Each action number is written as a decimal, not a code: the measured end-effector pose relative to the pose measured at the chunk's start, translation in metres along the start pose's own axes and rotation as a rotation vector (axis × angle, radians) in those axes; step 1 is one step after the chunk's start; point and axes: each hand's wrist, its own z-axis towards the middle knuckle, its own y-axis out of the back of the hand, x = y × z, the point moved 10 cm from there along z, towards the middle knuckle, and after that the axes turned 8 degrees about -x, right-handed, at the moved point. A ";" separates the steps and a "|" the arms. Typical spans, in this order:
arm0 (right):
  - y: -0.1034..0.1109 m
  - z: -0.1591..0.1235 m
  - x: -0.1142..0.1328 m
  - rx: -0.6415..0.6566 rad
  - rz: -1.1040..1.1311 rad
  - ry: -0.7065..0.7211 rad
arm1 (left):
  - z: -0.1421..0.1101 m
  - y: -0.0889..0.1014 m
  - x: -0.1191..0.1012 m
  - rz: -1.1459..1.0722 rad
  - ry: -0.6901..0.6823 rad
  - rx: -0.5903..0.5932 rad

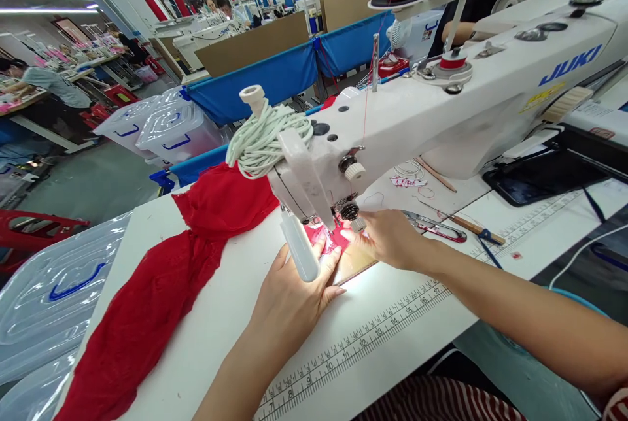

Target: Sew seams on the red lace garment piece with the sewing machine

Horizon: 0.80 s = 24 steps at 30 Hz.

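Observation:
A small piece of red fabric (337,241) lies under the needle of a white sewing machine (422,107), lit by its lamp. My left hand (289,297) rests flat on the fabric's near side, fingers spread close to the presser foot. On the other side, my right hand (392,238) pinches the fabric's edge between thumb and fingers, some of them hidden behind the machine head. A long, bunched red cloth (167,290) stretches over the left of the white table (392,342).
Thread snips (436,227), a wooden-handled awl (475,228) and a dark phone (544,176) lie to the right. A bundle of pale cord (269,136) hangs on the machine head. Clear plastic boxes (49,290) stand left of the table. Other people work behind.

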 end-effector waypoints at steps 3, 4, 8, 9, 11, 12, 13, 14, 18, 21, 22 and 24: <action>0.005 0.005 -0.011 -0.020 0.202 -0.142 | -0.001 0.000 0.001 0.008 0.000 -0.001; 0.006 0.006 -0.013 -0.029 0.254 -0.169 | -0.001 -0.001 0.000 0.008 -0.005 0.001; 0.008 0.011 -0.015 -0.072 0.339 -0.208 | -0.002 -0.003 0.000 0.000 -0.014 0.004; 0.008 0.011 -0.015 -0.081 0.336 -0.201 | -0.002 -0.002 0.001 -0.002 -0.010 -0.002; 0.009 0.011 -0.014 -0.101 0.313 -0.178 | -0.003 -0.002 0.002 -0.006 -0.001 -0.012; 0.010 0.011 -0.013 -0.111 0.296 -0.168 | -0.003 -0.001 0.002 -0.010 0.002 -0.014; 0.010 0.011 -0.013 -0.121 0.278 -0.161 | -0.002 -0.001 0.002 -0.016 0.005 -0.016; 0.011 0.011 -0.013 -0.130 0.262 -0.157 | -0.002 0.000 0.002 -0.020 0.006 -0.017; 0.012 0.011 -0.012 -0.128 0.232 -0.147 | 0.000 0.004 0.001 -0.030 -0.002 -0.039; 0.011 0.011 -0.010 -0.110 0.245 -0.125 | 0.001 0.005 0.000 -0.039 0.000 -0.040; 0.011 0.011 -0.010 -0.112 0.250 -0.118 | 0.001 0.005 0.000 -0.042 0.000 -0.037; 0.012 0.011 -0.009 -0.131 0.247 -0.106 | 0.002 0.006 0.000 -0.038 -0.004 -0.043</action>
